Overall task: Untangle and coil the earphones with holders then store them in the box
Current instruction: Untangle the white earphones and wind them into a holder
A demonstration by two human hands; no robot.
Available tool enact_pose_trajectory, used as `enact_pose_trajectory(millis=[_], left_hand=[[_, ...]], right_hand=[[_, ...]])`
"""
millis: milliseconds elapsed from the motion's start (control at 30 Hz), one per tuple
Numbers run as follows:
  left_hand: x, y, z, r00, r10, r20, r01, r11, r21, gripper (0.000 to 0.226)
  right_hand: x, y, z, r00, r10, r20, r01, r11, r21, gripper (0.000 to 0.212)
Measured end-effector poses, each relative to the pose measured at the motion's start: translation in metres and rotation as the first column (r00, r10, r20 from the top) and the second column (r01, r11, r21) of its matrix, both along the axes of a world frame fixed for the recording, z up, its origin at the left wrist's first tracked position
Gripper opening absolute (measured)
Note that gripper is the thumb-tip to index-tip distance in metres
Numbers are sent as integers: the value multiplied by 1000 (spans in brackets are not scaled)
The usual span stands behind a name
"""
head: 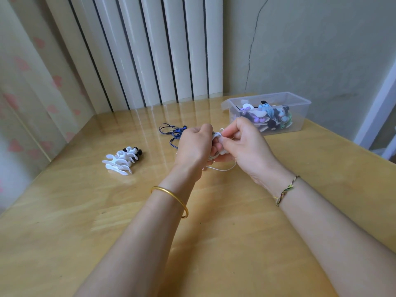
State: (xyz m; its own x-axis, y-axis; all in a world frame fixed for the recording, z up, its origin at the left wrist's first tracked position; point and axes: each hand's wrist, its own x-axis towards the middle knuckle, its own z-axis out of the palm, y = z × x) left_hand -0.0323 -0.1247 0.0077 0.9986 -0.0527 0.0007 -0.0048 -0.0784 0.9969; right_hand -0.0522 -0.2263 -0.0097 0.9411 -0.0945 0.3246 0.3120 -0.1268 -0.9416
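On the far left hangs a curtain (25, 86) with pink hearts. Next comes a small pile of holders (121, 161) on the wooden table (85, 221), white ones in front and black ones at the back. The pile runs from the near left to the far right. The holders lie so close together that they are hard to count.

Past the pile, further back, a tangle of blue earphones (172, 132) lies on the table. Its right part is hidden behind the left hand (194, 146), so its ends are hard to find.

The left hand wears a gold bangle (171, 198) on the wrist. Its fingers are curled round the white earphones (216, 144), held up over the middle of the table. Most of the white bundle is hidden between the two hands. One thin loop of its cord (222, 168) hangs below and runs from side to side.

The right hand (242, 142), with a woven bracelet (285, 190), pinches the white bundle with thumb and fingertips.

At the back right stands the clear box (300, 103), its top open. Its long side runs left to right. Many coiled earphones lie mixed up inside.
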Motion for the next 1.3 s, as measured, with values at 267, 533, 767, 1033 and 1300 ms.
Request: enact_pose_trajectory(millis=[267,533,767,1033,1300], left_hand=[[8,28,-5,997,60,55,-62,997,36,39],[6,61,-8,993,115,-30,-117,992,-43,44],[6,80,-4,983,178,-53,-183,978,-100,36],[6,100,-3,975,216,-48,-220,968,-121,37],[7,118,-4,966,256,-26,-257,962,-90,35]], right_hand=[[10,25,5,1000,7,3,-6,984,-178,24],[10,54,6,994,110,18,-107,984,-142,22],[17,75,6,990,139,35,-135,986,-103,23],[21,94,4,987,155,32,-152,984,-96,22],[21,101,4,982,188,20,-188,982,-3,19]])
